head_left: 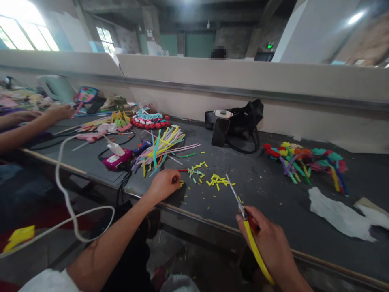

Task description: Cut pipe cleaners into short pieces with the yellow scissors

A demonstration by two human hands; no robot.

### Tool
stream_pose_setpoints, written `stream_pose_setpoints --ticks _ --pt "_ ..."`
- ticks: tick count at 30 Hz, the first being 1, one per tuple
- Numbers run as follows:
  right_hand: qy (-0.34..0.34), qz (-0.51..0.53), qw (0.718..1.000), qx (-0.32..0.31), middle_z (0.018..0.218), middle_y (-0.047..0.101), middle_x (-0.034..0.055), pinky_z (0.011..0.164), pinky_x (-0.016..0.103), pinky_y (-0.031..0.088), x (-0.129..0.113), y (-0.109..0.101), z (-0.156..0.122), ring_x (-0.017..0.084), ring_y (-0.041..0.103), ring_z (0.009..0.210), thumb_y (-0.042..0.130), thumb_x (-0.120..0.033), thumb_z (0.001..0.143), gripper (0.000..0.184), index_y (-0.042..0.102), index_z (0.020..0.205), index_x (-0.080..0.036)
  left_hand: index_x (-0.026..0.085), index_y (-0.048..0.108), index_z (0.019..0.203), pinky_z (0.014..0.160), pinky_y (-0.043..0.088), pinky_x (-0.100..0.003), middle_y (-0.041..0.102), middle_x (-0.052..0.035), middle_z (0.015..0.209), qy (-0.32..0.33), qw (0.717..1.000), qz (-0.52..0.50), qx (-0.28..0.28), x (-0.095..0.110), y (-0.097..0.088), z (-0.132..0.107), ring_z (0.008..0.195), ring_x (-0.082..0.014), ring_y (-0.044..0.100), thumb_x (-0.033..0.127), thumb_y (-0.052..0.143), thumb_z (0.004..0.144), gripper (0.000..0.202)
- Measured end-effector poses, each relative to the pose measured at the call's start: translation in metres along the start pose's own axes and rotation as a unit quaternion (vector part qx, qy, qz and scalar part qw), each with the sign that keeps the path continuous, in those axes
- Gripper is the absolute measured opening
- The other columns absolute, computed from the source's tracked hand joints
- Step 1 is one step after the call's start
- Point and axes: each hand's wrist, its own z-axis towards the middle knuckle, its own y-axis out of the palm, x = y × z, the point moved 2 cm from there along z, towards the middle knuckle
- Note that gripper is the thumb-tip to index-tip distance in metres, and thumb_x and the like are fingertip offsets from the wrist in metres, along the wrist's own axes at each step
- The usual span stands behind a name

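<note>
The fingers (pixel 175 178) of the left hand (pixel 164 184) are pinched together on a small yellow piece (pixel 181 183) near the counter's (pixel 267 190) front edge. The right hand (pixel 270 243) is clamped around the yellow handle of the scissors (pixel 243 211), whose blades are closed and point toward 11 o'clock. Just past the blade tips, between the two hands, lie scattered yellow and green cuttings (pixel 217 180). At 12 o'clock from the left hand is a fanned bundle of coloured strips (pixel 164 146), with a pink device (pixel 117 159) at its 9 o'clock. A black bag (pixel 243 121) sits farther back. At 1 o'clock from the right hand lies a bunch of coloured flowers (pixel 304 160), with white cloth (pixel 337 213) nearer. At far 10 o'clock is a co-worker's hand (pixel 59 111).
</note>
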Motion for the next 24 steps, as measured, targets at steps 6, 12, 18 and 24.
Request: stream_pose_setpoints --ticks 6,12,18,24 --pt "0.014 0.069 0.997 0.006 0.082 0.074 0.0009 0.061 0.022 0.049 0.006 -0.006 0.008 0.017 0.07 0.069 0.052 -0.048 0.086 0.029 0.064 0.096 -0.023 0.019 0.062 0.079 0.07 0.039 -0.029 0.063 -0.0033 0.079 0.042 0.997 -0.002 0.066 0.018 0.005 0.001 0.076 -0.0174 0.055 0.015 0.054 0.075 0.01" --pt "0.015 0.108 0.993 0.05 0.082 0.074 0.0032 0.06 0.022 0.05 0.005 -0.022 0.02 0.018 0.07 0.069 0.054 -0.044 0.085 0.028 0.065 0.091 -0.02 0.02 0.067 0.086 0.083 0.037 -0.035 0.066 -0.0064 0.087 0.206 0.975 -0.066 0.057 0.068 0.031 0.004 0.088 -0.0202 0.055 0.018 0.054 0.083 0.014" --pt "0.022 0.106 0.991 0.082 0.084 0.073 0.0051 0.064 0.025 0.049 0.009 -0.029 0.032 0.019 0.07 0.071 0.055 -0.045 0.083 0.028 0.065 0.089 -0.019 0.021 0.066 0.104 0.078 0.036 -0.035 0.064 -0.0081 0.093 0.321 0.947 0.015 0.009 0.13 0.055 0.016 0.091 -0.0227 0.052 0.021 0.051 0.087 0.023" --pt "0.013 0.115 0.986 0.124 0.075 0.071 0.0027 0.059 0.023 0.046 0.003 -0.038 0.045 0.016 0.067 0.061 0.056 -0.043 0.081 0.027 0.066 0.088 -0.019 0.02 0.067 0.087 0.072 0.037 -0.035 0.061 -0.0075 0.084 0.404 0.905 0.124 -0.042 0.162 0.075 0.031 0.084 -0.023 0.053 0.021 0.053 0.085 0.015"
